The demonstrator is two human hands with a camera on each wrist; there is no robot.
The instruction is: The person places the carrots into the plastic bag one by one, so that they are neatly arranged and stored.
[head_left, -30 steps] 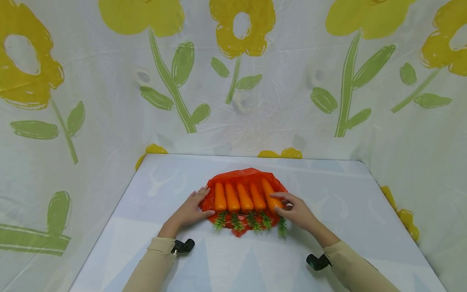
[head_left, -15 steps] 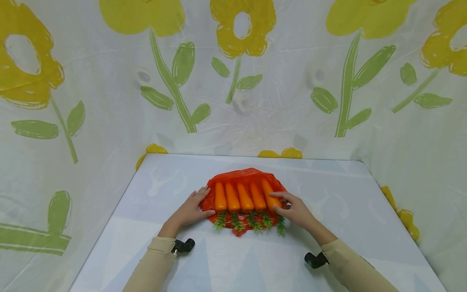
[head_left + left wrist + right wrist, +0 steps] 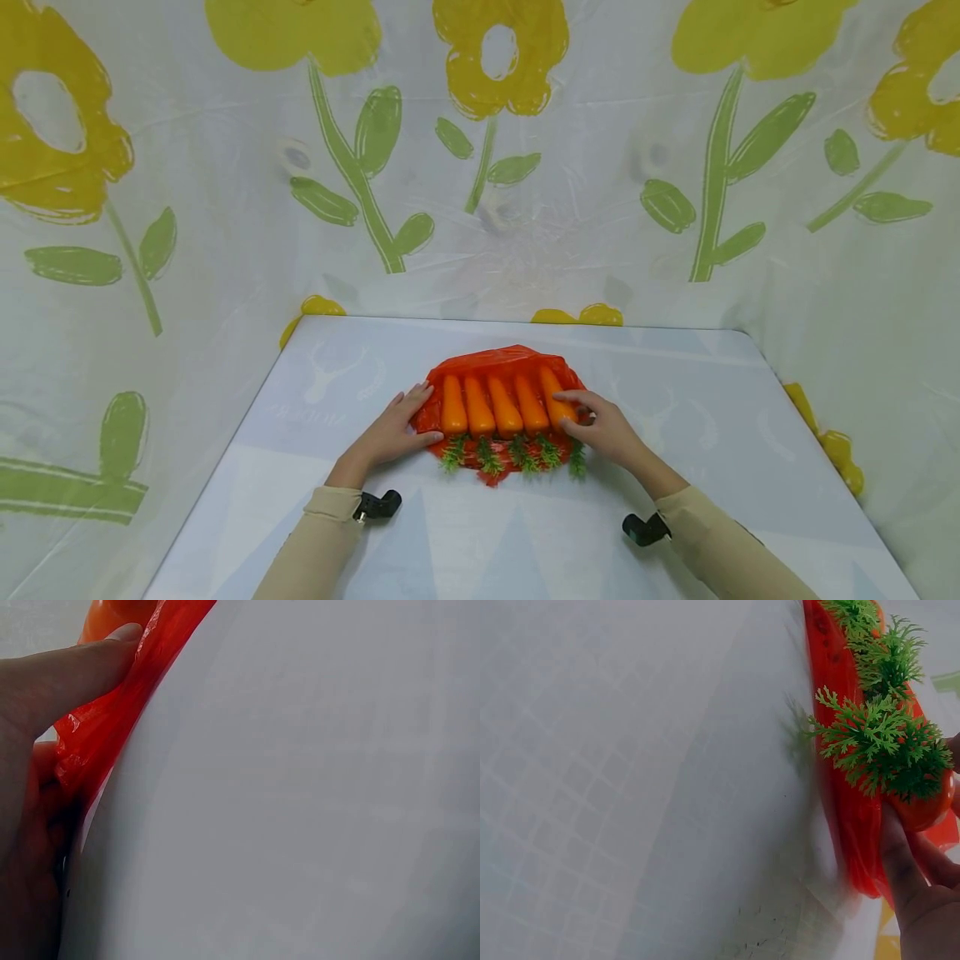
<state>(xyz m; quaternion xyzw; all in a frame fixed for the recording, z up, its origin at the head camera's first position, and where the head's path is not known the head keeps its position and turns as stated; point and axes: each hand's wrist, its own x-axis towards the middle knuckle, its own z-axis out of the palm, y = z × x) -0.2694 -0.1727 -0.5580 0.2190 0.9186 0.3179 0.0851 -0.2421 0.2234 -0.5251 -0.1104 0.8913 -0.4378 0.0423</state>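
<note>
Five orange toy carrots [image 3: 498, 406] lying side by side in row on flattened red plastic bag [image 3: 495, 362], mid-table. Pointed tips facing far, green leafy tops [image 3: 517, 454] facing near. Rightmost carrot [image 3: 557, 400] lying slightly angled.

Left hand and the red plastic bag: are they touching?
Touching. The left wrist view shows the left hand with its fingertip pressed on the red plastic bag; the head view agrees.

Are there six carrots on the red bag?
No, five carrots lie side by side on the red bag.
</note>
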